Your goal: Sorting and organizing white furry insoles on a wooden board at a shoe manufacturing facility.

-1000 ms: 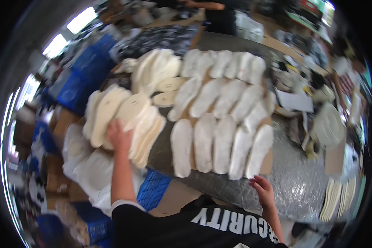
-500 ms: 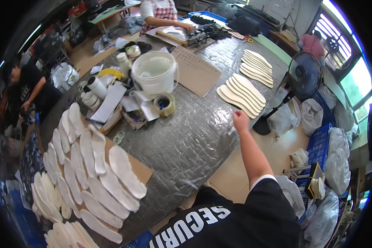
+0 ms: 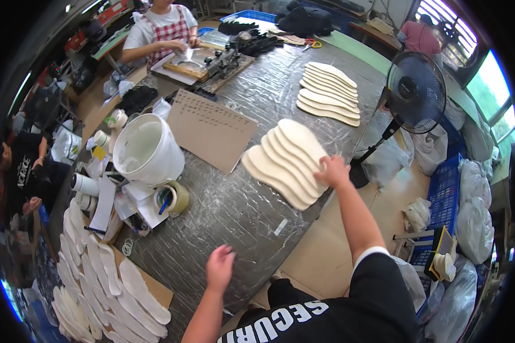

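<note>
My right hand point(image 3: 333, 171) has its fingers bent over the right-hand ends of a fanned row of cream shoe insoles point(image 3: 286, 166), near the table's right edge. The undersides of those ends are hidden. My left hand point(image 3: 220, 267) hangs over the near part of the table, its fingers loosely bent, slightly blurred and with nothing seen in them. A second fanned row of insoles point(image 3: 329, 94) lies farther back. At the lower left, many whitish insoles point(image 3: 134, 286) are spread over a brown cardboard sheet point(image 3: 157, 283).
On the grey table point(image 3: 223, 211) stand a white bucket point(image 3: 174, 151), a tape roll point(image 3: 179, 197) and a marked cardboard sheet point(image 3: 212, 128). A black fan point(image 3: 415, 91) stands beyond the right edge, near blue crates point(image 3: 443, 186). A co-worker point(image 3: 160, 34) works across the table.
My right hand has come from beside the near insole row onto its right-hand ends. My left hand has come into view from below. The whole view has shifted.
</note>
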A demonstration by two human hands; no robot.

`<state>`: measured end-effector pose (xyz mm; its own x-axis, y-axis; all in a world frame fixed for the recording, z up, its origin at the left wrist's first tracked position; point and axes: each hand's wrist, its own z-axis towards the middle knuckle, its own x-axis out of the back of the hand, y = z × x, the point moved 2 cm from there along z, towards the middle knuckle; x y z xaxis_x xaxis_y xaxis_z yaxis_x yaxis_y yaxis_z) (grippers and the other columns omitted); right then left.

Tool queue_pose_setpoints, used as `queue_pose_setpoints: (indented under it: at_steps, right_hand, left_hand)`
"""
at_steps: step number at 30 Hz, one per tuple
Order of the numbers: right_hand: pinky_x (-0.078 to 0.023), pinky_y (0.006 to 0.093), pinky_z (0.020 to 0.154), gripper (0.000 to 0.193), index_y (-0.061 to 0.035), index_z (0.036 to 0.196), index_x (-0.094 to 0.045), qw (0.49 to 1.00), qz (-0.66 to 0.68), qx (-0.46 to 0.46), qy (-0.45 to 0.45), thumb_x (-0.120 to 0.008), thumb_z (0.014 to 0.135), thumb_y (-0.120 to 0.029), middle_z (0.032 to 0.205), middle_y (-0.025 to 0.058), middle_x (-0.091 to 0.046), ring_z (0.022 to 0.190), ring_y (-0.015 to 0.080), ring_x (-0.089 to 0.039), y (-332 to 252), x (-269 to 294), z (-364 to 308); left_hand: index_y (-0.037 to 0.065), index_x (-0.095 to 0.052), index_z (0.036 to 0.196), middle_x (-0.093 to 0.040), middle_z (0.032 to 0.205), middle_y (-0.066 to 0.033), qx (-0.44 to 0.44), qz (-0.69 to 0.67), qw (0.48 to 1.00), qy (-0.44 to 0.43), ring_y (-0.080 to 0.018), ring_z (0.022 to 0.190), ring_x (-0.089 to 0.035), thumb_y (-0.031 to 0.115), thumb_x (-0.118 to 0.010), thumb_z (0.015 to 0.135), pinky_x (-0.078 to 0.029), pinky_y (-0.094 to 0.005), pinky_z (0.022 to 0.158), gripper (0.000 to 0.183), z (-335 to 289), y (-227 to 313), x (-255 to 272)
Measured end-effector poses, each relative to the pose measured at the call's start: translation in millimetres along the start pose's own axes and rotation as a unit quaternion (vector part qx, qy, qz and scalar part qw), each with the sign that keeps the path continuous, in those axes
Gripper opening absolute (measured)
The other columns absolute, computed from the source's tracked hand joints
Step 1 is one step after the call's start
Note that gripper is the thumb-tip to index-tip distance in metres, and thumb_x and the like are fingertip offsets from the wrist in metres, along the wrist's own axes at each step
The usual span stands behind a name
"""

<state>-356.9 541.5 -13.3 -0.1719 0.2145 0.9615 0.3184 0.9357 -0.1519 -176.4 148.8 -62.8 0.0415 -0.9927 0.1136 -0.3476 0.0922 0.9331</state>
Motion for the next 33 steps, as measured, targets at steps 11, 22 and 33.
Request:
queue_pose_setpoints:
  at_steps: [11,22,33]
  right_hand:
    - [-0.03,0.0465,0.093,0.06,-0.0158,0.117,-0.051,0.974,0.08,0.186,-0.104,-0.07,0.07,-0.047,0.112,0.0135,-0.049,0.111,0.0284,-0.046,-79,-73,-192]
    - [-0.047,0.0414,0.08,0.026,-0.0066,0.094,-0.064,0.924,0.31,0.094,0.202,-0.064,0.075,-0.024,0.098,0.0189,-0.058,0.092,0.0359,-0.058,87,33,156]
    - [-0.022,0.0522,0.108,0.065,-0.0208,0.138,-0.039,0.988,0.136,-0.068,0.031,-0.054,0.084,-0.052,0.144,0.0105,-0.032,0.136,0.0287,-0.024,183,93,399]
  left_hand:
    - [-0.002,-0.025,0.136,-0.035,0.135,-0.0213,-0.01,0.059,0.979,0.195,-0.0284,0.12,-0.042,-0.008,-0.054,0.076,-0.034,-0.0364,0.102,0.066,9,-1,-31]
    - [-0.004,-0.058,0.112,-0.061,0.111,-0.0222,0.078,0.306,0.915,0.251,-0.0339,0.102,-0.058,0.024,-0.068,0.081,-0.044,-0.0423,0.089,0.042,-16,78,-7]
    - [-0.003,-0.025,0.135,-0.031,0.141,-0.0234,0.185,-0.401,0.889,-0.122,-0.0341,0.13,-0.034,0.019,-0.05,0.094,-0.03,-0.0452,0.106,0.053,257,142,-448]
